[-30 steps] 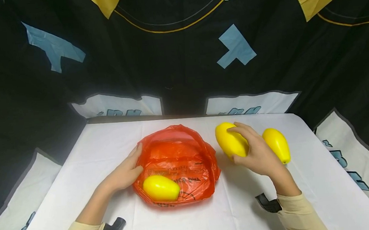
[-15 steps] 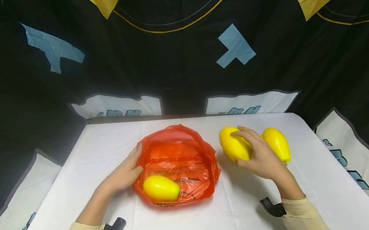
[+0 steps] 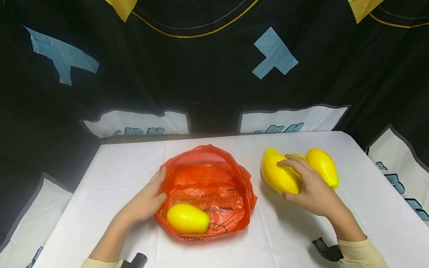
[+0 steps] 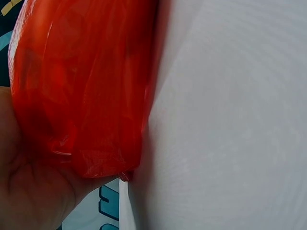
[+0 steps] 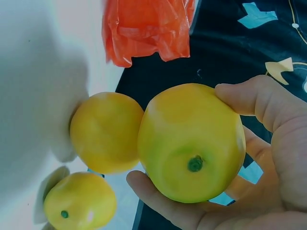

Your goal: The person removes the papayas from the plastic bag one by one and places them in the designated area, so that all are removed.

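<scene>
A red plastic bag (image 3: 210,176) lies open toward me on the white table, with one yellow mango (image 3: 188,219) inside near its front rim. My left hand (image 3: 144,200) rests against the bag's left side, fingers extended along it; in the left wrist view its palm (image 4: 38,191) touches the red plastic and its fingers are hidden. My right hand (image 3: 311,187) grips another mango (image 5: 192,143) between thumb and fingers, its green stem end facing the wrist camera. A mango (image 5: 106,132) shows right beside the held one, partly hidden behind it. Another mango (image 3: 322,168) lies to the right.
The white-covered table (image 3: 209,264) ends at a far edge before a black cloth backdrop (image 3: 211,88) with blue and yellow patches. Black wrist mounts (image 3: 132,265) stick out from both sleeves. The two mangoes outside the bag sit close behind my right hand.
My right hand has moved right and slightly nearer me with the held mango. A mango behind it now shows past its far end. The left hand and bag have stayed put.
</scene>
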The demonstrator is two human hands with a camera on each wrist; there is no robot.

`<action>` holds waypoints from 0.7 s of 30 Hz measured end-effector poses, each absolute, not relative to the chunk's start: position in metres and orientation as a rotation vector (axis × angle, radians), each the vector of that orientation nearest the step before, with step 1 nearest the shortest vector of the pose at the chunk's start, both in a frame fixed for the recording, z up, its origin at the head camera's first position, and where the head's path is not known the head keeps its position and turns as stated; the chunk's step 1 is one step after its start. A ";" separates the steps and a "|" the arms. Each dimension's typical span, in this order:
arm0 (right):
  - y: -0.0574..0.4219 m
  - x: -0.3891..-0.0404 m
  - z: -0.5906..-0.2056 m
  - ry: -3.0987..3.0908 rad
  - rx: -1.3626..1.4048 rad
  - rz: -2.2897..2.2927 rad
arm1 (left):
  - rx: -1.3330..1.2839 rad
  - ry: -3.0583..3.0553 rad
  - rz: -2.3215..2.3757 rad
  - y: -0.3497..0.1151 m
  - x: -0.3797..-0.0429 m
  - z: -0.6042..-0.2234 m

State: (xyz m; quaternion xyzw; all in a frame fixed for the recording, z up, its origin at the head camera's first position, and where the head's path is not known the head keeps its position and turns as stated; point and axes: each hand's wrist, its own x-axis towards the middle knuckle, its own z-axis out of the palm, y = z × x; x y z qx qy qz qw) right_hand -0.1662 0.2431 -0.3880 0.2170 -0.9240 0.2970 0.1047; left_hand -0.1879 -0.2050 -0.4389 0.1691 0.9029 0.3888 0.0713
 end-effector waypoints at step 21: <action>0.260 -0.146 -0.399 -2.714 0.637 0.891 | 0.523 2.715 1.164 -0.205 -0.187 -0.440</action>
